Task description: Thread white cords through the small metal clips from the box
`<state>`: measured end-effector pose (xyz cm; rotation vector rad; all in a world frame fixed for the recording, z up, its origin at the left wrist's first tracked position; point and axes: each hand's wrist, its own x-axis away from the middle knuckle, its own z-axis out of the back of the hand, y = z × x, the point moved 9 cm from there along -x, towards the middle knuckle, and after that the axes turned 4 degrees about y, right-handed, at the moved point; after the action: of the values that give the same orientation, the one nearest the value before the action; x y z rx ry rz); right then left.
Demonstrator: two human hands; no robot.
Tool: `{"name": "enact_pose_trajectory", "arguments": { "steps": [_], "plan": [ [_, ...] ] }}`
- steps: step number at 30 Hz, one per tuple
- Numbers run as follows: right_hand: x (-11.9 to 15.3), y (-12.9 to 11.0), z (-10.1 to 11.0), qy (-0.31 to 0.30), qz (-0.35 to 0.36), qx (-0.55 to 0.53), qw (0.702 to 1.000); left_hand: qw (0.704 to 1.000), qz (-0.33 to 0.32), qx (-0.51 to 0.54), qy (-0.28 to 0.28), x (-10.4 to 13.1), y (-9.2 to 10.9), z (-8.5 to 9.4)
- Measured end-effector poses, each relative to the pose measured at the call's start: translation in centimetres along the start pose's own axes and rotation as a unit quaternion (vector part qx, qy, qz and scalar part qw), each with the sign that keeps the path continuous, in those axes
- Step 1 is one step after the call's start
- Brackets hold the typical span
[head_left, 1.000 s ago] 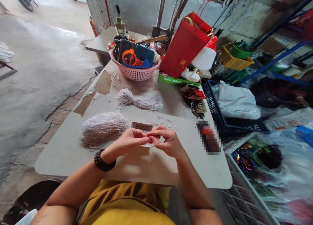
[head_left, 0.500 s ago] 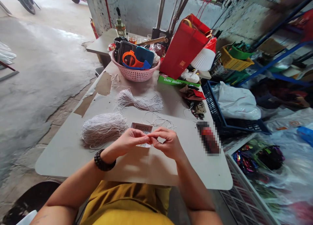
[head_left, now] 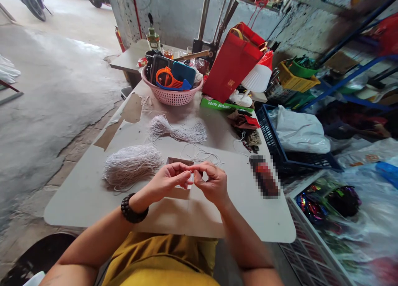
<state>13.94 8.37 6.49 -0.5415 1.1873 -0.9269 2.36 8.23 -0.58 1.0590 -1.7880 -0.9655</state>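
My left hand point(head_left: 174, 179) and my right hand point(head_left: 212, 182) meet at the fingertips above a small open cardboard box point(head_left: 178, 161). Each hand is closed in a pinch. Whatever lies between the fingertips is too small to make out, and my fingers hide most of the box's inside. Left of my left hand lies a thick bundle of white string point(head_left: 132, 166). A second white string bundle point(head_left: 177, 128), narrowed at its middle, rests farther back. Some loose strands point(head_left: 203, 154) curl just behind the box.
A pink basket point(head_left: 172, 96) of odds and ends stands at the table's back, beside a red paper bag point(head_left: 233, 62) and a white lamp point(head_left: 256, 78). Small items and a blurred-out object point(head_left: 265, 176) line the right edge. Crates point(head_left: 276, 136) stand right of the white table point(head_left: 242, 219).
My fingertips have shifted slightly; the left thumb has drawn a little away from the right fingers. The string bundles and the box stay where they were.
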Motion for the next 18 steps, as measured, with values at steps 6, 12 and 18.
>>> {"name": "enact_pose_trajectory", "arguments": {
  "steps": [6, 12, 18],
  "plan": [
    [0.0, 0.7, -0.1, 0.004, -0.030, -0.024, 0.999, 0.989, -0.078, -0.097, 0.084, 0.3, 1.7, 1.1],
    [0.0, 0.0, -0.2, -0.037, 0.015, -0.029, 0.999, 0.980, -0.107, -0.122, 0.114, 0.4, 2.0, 1.8],
    [0.0, -0.3, -0.5, -0.077, 0.035, -0.011, 0.996, 0.980, -0.099, -0.131, 0.109, 0.2, 1.5, 1.9]
  ]
}}
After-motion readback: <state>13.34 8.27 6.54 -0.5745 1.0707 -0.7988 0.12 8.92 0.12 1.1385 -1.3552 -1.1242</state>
